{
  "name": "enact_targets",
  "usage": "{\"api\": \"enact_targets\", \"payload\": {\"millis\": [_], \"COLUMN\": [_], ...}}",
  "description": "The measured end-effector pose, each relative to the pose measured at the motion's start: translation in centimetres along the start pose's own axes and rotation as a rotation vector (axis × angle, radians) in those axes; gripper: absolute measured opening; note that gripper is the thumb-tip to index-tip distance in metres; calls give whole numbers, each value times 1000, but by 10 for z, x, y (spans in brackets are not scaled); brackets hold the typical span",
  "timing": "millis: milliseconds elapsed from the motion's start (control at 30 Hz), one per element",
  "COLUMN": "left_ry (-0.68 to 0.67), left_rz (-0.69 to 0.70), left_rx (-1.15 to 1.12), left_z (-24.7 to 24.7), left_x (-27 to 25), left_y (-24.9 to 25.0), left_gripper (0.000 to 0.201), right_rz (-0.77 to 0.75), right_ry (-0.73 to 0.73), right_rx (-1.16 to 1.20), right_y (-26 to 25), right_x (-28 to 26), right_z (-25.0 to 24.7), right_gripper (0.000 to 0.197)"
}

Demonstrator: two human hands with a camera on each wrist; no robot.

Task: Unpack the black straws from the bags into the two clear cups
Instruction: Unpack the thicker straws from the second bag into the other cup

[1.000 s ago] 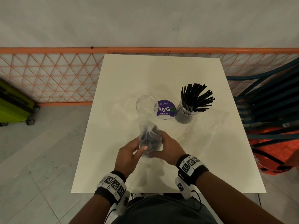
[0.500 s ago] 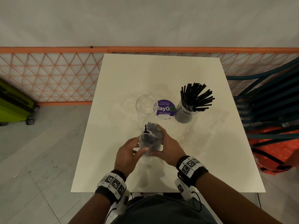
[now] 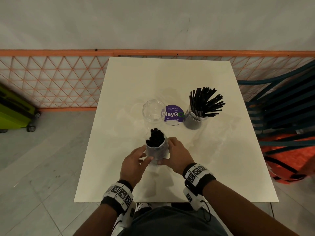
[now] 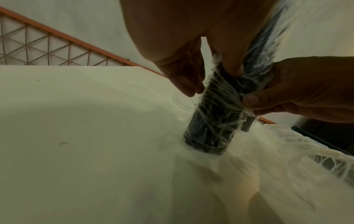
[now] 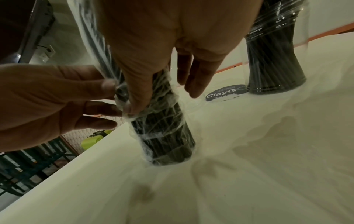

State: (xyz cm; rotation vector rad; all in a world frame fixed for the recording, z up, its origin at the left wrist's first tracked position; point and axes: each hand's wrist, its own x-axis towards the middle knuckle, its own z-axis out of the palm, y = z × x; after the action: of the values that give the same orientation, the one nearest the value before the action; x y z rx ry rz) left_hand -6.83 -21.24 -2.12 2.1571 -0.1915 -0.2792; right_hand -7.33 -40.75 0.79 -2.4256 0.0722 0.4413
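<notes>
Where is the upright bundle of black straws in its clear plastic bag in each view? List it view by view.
Head: bundle of black straws in its clear plastic bag, lower centre, between both hands.
Left wrist: right of centre, standing on the white table.
Right wrist: centre, standing on the table.
Shared landmark: the purple round ClayGo sticker shows in the head and right wrist views; in the left wrist view it is not visible.

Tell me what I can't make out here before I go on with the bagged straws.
- Straw count in the clear plastic bag: head view shows only the black straw tips; wrinkled film hides the rest.
- Left hand and right hand grip: palms block both wrist views.
- Empty clear cup: only a rim sliver in the wrist views.
- Filled cup of black straws: top cut off in the right wrist view.
</notes>
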Motion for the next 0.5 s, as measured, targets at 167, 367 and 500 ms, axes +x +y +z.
{"api": "enact_targets", "payload": {"millis": [167,367,500], "left_ry": [15,14,-64], "left_rz": [-26,-26,-42], "left_rx": [2,-16,73], "left_z": [5,5,8], "left_x": [4,1,3], "left_y": [2,6,1], "left_gripper": [42,66,67], "right_rz": [-30,11,23], "right_ry": [-36,-3,-38], "right_rx": [166,113,81], "right_y": [-7,2,4], "right_x": [-4,-3,0], "right_z": [-7,-2,-1], "right_gripper": [108,73,72]}}
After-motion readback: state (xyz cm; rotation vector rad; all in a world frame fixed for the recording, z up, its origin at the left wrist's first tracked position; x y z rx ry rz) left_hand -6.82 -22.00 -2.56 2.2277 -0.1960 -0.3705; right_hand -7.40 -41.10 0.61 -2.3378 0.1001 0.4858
